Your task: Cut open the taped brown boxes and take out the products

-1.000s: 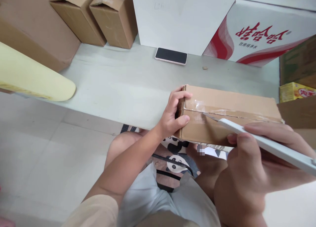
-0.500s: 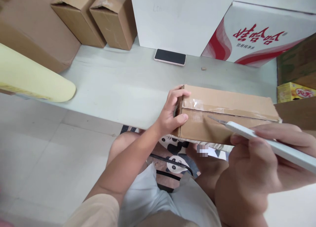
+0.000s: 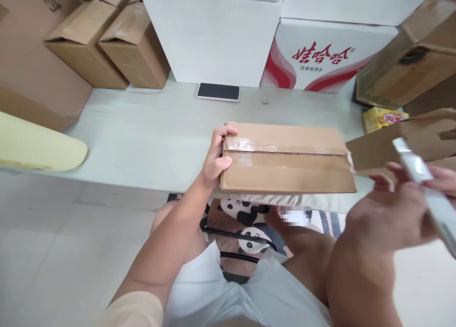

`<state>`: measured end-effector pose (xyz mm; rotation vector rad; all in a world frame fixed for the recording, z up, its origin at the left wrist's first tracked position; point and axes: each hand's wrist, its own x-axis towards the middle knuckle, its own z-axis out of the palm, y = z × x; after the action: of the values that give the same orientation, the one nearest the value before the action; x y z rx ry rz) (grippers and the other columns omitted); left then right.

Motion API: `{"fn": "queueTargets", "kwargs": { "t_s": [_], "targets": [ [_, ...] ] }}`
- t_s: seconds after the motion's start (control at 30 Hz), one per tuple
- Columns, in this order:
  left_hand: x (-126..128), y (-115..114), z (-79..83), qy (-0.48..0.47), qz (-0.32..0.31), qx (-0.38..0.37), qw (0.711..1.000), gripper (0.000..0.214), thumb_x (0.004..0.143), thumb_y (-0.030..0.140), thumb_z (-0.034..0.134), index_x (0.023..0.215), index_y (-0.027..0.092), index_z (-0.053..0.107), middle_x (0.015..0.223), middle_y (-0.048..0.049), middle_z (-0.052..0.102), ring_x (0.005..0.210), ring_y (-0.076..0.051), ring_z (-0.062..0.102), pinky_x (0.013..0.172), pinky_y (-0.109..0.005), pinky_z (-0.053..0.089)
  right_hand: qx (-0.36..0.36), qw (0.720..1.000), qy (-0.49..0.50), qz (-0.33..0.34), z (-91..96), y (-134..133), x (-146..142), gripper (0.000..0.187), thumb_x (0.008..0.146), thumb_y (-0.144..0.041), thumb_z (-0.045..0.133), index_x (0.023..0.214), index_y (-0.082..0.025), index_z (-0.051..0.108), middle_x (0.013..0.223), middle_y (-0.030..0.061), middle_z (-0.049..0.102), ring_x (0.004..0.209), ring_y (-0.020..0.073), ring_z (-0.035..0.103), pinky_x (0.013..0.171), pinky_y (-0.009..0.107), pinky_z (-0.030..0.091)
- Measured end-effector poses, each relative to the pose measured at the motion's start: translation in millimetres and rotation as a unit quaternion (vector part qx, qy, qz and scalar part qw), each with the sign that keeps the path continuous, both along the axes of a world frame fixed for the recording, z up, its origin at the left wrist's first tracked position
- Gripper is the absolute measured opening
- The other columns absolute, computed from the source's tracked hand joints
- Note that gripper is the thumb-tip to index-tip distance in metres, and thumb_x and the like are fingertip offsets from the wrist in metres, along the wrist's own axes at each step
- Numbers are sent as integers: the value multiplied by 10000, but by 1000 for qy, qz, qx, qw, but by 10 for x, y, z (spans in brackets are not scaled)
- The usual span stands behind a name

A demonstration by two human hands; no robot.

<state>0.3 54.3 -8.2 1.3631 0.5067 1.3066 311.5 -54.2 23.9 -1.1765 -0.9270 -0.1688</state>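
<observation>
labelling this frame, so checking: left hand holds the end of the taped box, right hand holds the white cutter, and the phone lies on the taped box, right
The phone is misplaced: the head view shows it on the table. Left hand on the taped box, right hand holding the white cutter: both stand.

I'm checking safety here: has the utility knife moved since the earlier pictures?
Yes: judged against the phone, the utility knife has moved right, away from the carton.
</observation>
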Motion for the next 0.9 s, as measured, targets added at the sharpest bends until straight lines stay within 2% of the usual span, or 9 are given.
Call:
{"fn": "queueTargets", "kwargs": {
  "t_s": [0.07, 0.13, 0.27, 0.37, 0.47, 0.6, 0.7, 0.77, 0.9],
  "targets": [
    [2, -17, 16, -14, -7, -29, 999, 609, 704, 598, 788, 1214, 326, 594, 1234, -34, 575, 1067, -258, 607, 944, -414, 567, 21, 998, 50, 21, -91, 119, -119, 272, 694, -320, 729, 879, -273, 534, 1076, 25, 580, 835, 212, 728, 591, 319, 480],
    [2, -22, 18, -24, -9, -51, 998, 589, 701, 583, 790, 1199, 332, 602, 1179, -30, 585, 1015, -250, 620, 873, -396, 583, -4, 994, 87, 59, -171, 193, -240, 200, 752, -272, 727, 872, -246, 569, 1074, 54, 629, 925, 225, 731, 751, 370, 548],
    [-37, 57, 25, -31, 32, -64, 997, 594, 644, 555, 826, 1148, 307, 634, 1249, -46, 608, 1141, -292, 619, 952, -409, 567, -11, 993, 94, 70, -271, 246, -385, 93, 874, -302, 651, 899, -234, 592, 1065, 55, 620, 1021, 215, 655, 964, 429, 526],
    [-110, 191, 88, -37, 84, -82, 992, 580, 600, 510, 817, 1110, 274, 671, 1313, -59, 635, 1243, -319, 600, 1034, -415, 540, -67, 994, 47, 69, -265, 243, -470, 56, 938, -301, 583, 941, -246, 593, 1071, 52, 595, 1056, 224, 629, 1009, 463, 511],
    [-190, 316, 197, -49, 116, -121, 985, 547, 583, 459, 775, 1093, 271, 712, 1185, -47, 703, 1098, -290, 660, 939, -400, 580, -137, 986, -34, 92, -213, 213, -554, 93, 980, -319, 532, 937, -257, 585, 1049, 64, 600, 1094, 251, 633, 992, 487, 531],
    [-237, 369, 304, -57, 114, -144, 981, 565, 555, 401, 774, 1102, 264, 734, 1085, -39, 736, 979, -273, 691, 855, -387, 603, -205, 967, -111, 102, -245, 173, -507, 133, 998, -344, 512, 945, -262, 603, 1106, 94, 615, 1126, 263, 660, 975, 497, 566],
    [-236, 338, 307, -63, 110, -142, 982, 552, 565, 383, 771, 1101, 257, 738, 1106, -36, 744, 1002, -273, 700, 867, -378, 606, -293, 943, -139, 78, -420, 191, -346, 158, 975, -330, 522, 1006, -233, 642, 1263, 161, 603, 1103, 287, 694, 957, 525, 587],
    [-241, 310, 285, -66, 111, -138, 982, 544, 569, 383, 766, 1098, 258, 738, 1120, -34, 747, 1014, -268, 702, 864, -365, 609, -381, 910, -144, 81, -572, 234, -249, 229, 938, -264, 516, 1095, -195, 668, 1392, 220, 567, 1161, 337, 693, 929, 542, 601],
    [-276, 270, 243, -55, 98, -138, 984, 572, 592, 404, 774, 1146, 271, 721, 1136, -32, 741, 1036, -279, 706, 948, -407, 598, -472, 857, -152, 139, -781, 350, -188, 421, 865, -156, 504, 1247, -172, 680, 1558, 228, 498, 1362, 391, 601, 1049, 563, 568]
  ]
}}
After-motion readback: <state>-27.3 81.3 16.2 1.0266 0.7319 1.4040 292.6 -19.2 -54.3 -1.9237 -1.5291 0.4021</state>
